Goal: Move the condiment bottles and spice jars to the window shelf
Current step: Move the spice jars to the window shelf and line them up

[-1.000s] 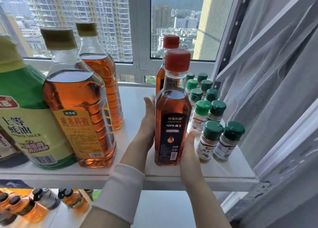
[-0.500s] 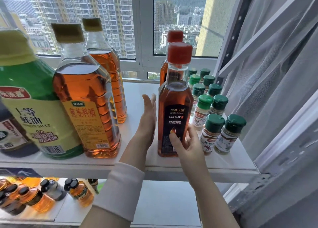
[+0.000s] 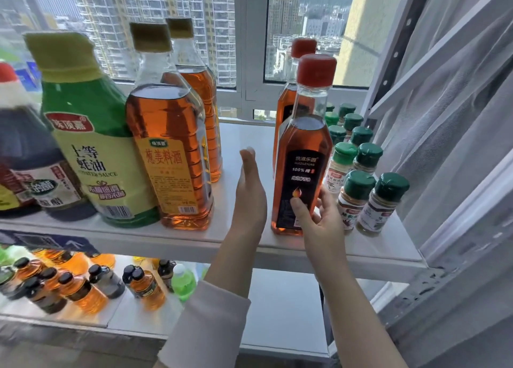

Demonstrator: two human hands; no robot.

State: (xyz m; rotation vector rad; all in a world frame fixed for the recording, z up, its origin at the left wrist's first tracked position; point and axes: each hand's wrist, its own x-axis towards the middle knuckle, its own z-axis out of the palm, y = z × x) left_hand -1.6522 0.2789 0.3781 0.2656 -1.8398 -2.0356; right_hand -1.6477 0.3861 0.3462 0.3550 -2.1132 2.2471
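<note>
Your right hand (image 3: pixel 316 217) grips the red-capped oil bottle (image 3: pixel 302 156) low on its label, fingers (image 3: pixel 325 199) curled round it. Bottle upright on window shelf (image 3: pixel 388 249), near edge, spice jars (image 3: pixel 358 195) just right. Your left hand (image 3: pixel 249 195) flat, released, just left of bottle

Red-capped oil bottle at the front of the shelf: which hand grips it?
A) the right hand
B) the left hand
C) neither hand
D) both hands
A: the right hand pinches the red-capped oil bottle, thumb on its label and fingers round its side; the left hand is open beside it.
</note>
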